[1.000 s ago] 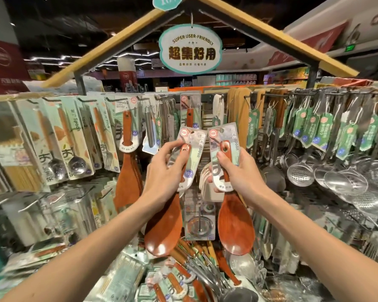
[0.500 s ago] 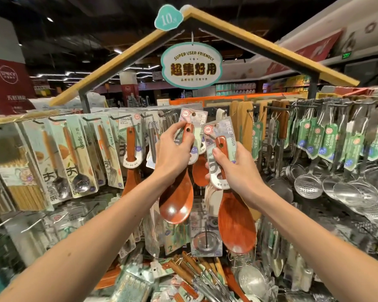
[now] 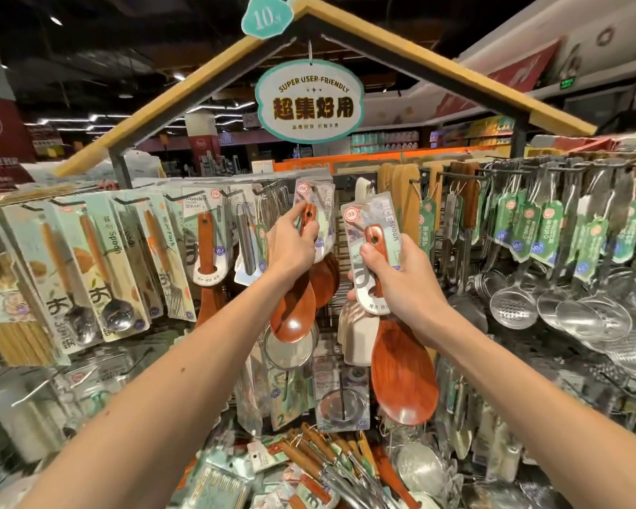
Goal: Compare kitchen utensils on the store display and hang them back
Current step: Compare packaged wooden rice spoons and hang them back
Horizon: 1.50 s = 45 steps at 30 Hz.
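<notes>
Two brown wooden rice spoons on printed cards are in my hands. My left hand [image 3: 289, 247] grips the handle of the left rice spoon [image 3: 295, 310] and holds its card top up against a display hook [image 3: 311, 191], in front of more spoons hanging there. My right hand [image 3: 397, 273] holds the right rice spoon [image 3: 404, 376] by its handle and card, a little lower and apart from the rack. Its bowl hangs down freely.
The rack is crowded: carded spoons and forks [image 3: 103, 266] hang at left, a wooden spatula [image 3: 208, 259] beside them, steel skimmers and ladles [image 3: 511, 306] at right. A bin of loose utensils [image 3: 327, 468] lies below. A hanging sign [image 3: 309, 104] is overhead.
My left hand has lifted its spoon up and right to the hook. My right hand has stayed about level with its spoon. The view has tilted upward.
</notes>
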Each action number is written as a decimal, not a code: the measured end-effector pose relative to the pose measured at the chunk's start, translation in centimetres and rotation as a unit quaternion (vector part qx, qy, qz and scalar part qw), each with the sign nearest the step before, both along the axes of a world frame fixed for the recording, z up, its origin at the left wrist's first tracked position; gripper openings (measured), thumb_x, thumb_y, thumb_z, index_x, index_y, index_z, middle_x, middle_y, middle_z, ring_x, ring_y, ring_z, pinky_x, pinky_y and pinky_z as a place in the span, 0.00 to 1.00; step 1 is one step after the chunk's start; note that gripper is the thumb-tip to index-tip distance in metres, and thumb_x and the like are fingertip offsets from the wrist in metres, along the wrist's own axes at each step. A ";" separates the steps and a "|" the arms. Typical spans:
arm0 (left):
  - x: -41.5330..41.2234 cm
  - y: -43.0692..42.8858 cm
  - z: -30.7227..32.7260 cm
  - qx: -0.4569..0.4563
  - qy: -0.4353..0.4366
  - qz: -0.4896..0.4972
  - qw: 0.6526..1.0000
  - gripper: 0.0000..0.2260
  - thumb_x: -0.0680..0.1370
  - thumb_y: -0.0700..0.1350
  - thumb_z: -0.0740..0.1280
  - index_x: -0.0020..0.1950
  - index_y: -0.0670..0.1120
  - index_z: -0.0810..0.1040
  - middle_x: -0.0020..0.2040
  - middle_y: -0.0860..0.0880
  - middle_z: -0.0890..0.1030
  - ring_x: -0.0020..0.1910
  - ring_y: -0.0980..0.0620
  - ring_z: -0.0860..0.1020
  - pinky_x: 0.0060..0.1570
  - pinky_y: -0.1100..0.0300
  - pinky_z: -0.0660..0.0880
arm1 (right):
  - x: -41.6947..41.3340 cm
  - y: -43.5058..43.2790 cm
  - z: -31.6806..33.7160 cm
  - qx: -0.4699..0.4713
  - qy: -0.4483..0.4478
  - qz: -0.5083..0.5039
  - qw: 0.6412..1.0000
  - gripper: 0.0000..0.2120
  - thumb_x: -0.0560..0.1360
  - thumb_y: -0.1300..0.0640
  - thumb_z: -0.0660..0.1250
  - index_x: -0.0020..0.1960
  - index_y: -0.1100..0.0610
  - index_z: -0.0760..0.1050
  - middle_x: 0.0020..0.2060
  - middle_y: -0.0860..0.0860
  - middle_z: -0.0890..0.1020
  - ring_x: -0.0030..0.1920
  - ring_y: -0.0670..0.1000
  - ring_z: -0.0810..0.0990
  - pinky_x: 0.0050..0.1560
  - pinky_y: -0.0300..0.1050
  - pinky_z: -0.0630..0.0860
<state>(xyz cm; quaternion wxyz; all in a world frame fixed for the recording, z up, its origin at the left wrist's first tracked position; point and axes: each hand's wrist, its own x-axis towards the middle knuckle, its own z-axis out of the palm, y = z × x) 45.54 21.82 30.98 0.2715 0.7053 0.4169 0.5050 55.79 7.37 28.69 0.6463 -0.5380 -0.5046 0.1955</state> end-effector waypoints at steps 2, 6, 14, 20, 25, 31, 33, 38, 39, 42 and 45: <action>0.2 0.4 0.3 0.000 0.013 -0.009 1.000 0.23 0.83 0.43 0.65 0.78 0.50 0.67 0.75 0.48 0.72 0.69 0.47 0.73 0.71 0.47 0.69 | -0.1 -0.1 0.2 -0.005 0.006 -0.006 1.000 0.07 0.80 0.49 0.65 0.55 0.51 0.73 0.49 0.53 0.84 0.42 0.59 0.86 0.48 0.64 0.81; 0.3 1.2 0.5 -0.025 0.044 -0.021 0.998 0.27 0.82 0.38 0.65 0.79 0.53 0.64 0.77 0.47 0.67 0.75 0.46 0.65 0.73 0.47 0.64 | -0.3 0.0 0.0 -0.023 -0.003 -0.022 0.999 0.36 0.69 0.29 0.68 0.67 0.52 0.69 0.65 0.54 0.78 0.60 0.60 0.81 0.59 0.64 0.78; -2.1 -0.1 -0.1 -0.032 0.068 -0.036 0.997 0.21 0.81 0.40 0.66 0.74 0.50 0.72 0.66 0.51 0.76 0.54 0.52 0.79 0.54 0.53 0.78 | -0.3 -0.4 -1.0 -0.016 -0.006 -0.023 1.000 0.19 0.75 0.39 0.66 0.56 0.51 0.72 0.55 0.56 0.81 0.50 0.59 0.84 0.55 0.63 0.79; -5.2 -6.1 -2.8 -0.041 0.007 -0.137 0.990 0.12 0.82 0.49 0.66 0.66 0.51 0.77 0.52 0.50 0.84 0.51 0.52 0.82 0.46 0.63 0.79 | -0.7 -0.1 -2.6 -0.025 0.030 -0.008 0.999 0.03 0.80 0.58 0.61 0.51 0.53 0.66 0.46 0.52 0.77 0.40 0.47 0.77 0.40 0.42 0.76; -5.5 -9.3 -4.0 -0.092 -0.071 -0.185 0.976 0.22 0.78 0.50 0.72 0.68 0.57 0.65 0.49 0.48 0.84 0.46 0.55 0.84 0.44 0.62 0.79 | -2.6 0.4 -4.3 -0.047 0.032 0.037 0.998 0.08 0.79 0.64 0.58 0.56 0.59 0.62 0.44 0.52 0.74 0.38 0.47 0.73 0.34 0.36 0.72; -4.8 -8.2 -3.8 -0.005 -0.070 -0.130 0.989 0.25 0.77 0.44 0.74 0.66 0.60 0.65 0.49 0.51 0.81 0.46 0.52 0.81 0.52 0.51 0.80 | -4.4 1.5 -5.9 -0.062 0.032 0.113 0.991 0.23 0.81 0.64 0.58 0.75 0.56 0.58 0.69 0.53 0.70 0.53 0.42 0.81 0.34 0.33 0.74; -4.8 -7.5 -3.4 0.041 -0.058 -0.133 0.989 0.26 0.78 0.41 0.72 0.68 0.59 0.65 0.53 0.52 0.80 0.47 0.54 0.81 0.55 0.52 0.79 | -4.5 1.7 -5.9 -0.046 0.032 0.117 0.992 0.17 0.82 0.62 0.61 0.67 0.48 0.64 0.64 0.50 0.77 0.49 0.38 0.82 0.38 0.28 0.75; -4.8 -5.9 -0.8 0.111 -0.080 -0.130 0.982 0.21 0.79 0.38 0.71 0.64 0.54 0.65 0.51 0.51 0.81 0.43 0.61 0.82 0.43 0.65 0.79 | -4.4 1.7 -5.0 0.013 0.017 0.089 0.996 0.26 0.79 0.62 0.66 0.69 0.44 0.60 0.48 0.48 0.81 0.41 0.43 0.85 0.42 0.34 0.78; -4.5 -5.4 -0.2 0.127 -0.071 -0.118 0.982 0.18 0.79 0.39 0.71 0.61 0.53 0.66 0.49 0.53 0.81 0.42 0.61 0.82 0.42 0.65 0.79 | -4.3 2.1 -4.5 0.031 -0.002 0.074 0.997 0.25 0.79 0.61 0.67 0.68 0.42 0.62 0.49 0.52 0.82 0.40 0.47 0.85 0.42 0.38 0.80; -3.7 -3.6 1.4 0.175 -0.036 -0.071 0.981 0.08 0.78 0.43 0.72 0.52 0.48 0.73 0.44 0.57 0.79 0.42 0.62 0.78 0.47 0.61 0.77 | -4.3 3.3 -2.9 0.068 -0.049 0.021 0.996 0.17 0.78 0.56 0.69 0.62 0.39 0.69 0.48 0.53 0.82 0.43 0.59 0.83 0.48 0.61 0.81; -3.1 -2.3 2.5 0.181 -0.015 -0.061 0.982 0.05 0.79 0.45 0.72 0.49 0.47 0.78 0.42 0.58 0.78 0.41 0.63 0.76 0.46 0.64 0.73 | -4.1 4.4 -2.2 0.085 -0.053 -0.004 0.995 0.15 0.77 0.53 0.69 0.62 0.43 0.72 0.46 0.57 0.83 0.43 0.63 0.82 0.45 0.65 0.78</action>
